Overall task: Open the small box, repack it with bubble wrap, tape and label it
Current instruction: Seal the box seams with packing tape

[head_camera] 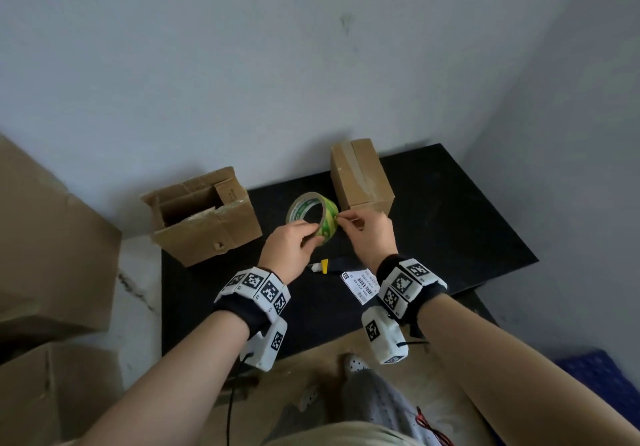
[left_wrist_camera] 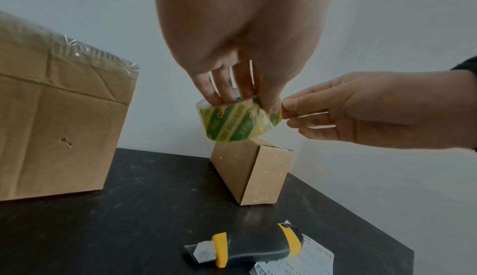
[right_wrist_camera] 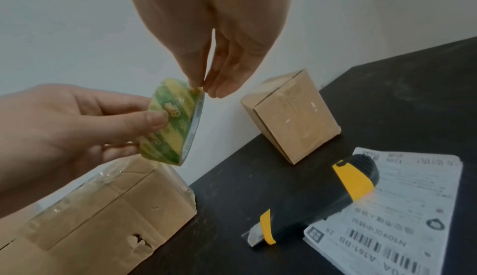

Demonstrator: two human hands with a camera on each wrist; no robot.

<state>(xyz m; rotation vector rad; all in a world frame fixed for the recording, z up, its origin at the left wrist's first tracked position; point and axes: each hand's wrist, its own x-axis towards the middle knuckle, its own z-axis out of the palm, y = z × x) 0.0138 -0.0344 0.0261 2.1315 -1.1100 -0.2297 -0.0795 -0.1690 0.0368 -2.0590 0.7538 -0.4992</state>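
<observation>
- Left hand [head_camera: 289,243] is gripping the tape roll [head_camera: 313,216] in the air above the black table [head_camera: 450,231], fingers going through the core and thumb pressing on the outer printed face.
- Right hand [head_camera: 369,234] is pinching at the roll's outer edge with thumb and forefinger tips [right_wrist_camera: 197,81] closed together; other fingers are lying loosely curled alongside. Cannot tell whether a loose tape end is actually between the tips.
- Tape roll is showing clear tape over a green and yellow print, being held tilted, between the two boxes in the head view.
- Small box [head_camera: 360,177] is sitting closed on the table against the wall, just behind the right hand, with a tape strip running across its top and down its side. Neither hand is touching it.
- Bigger open carton [head_camera: 204,217] is standing at the table's left edge, flaps up, old clear tape clinging to its rim; something pale is lying inside, too dim to identify.
- Utility knife [left_wrist_camera: 247,246], black with yellow parts, is lying on the table near the person, under the hands, blade end pointing left.
- Printed shipping label [right_wrist_camera: 387,218] is lying flat on the table, the knife's rear end resting on it.
- More cardboard cartons [head_camera: 41,238] are stacked on the floor to the left.
</observation>
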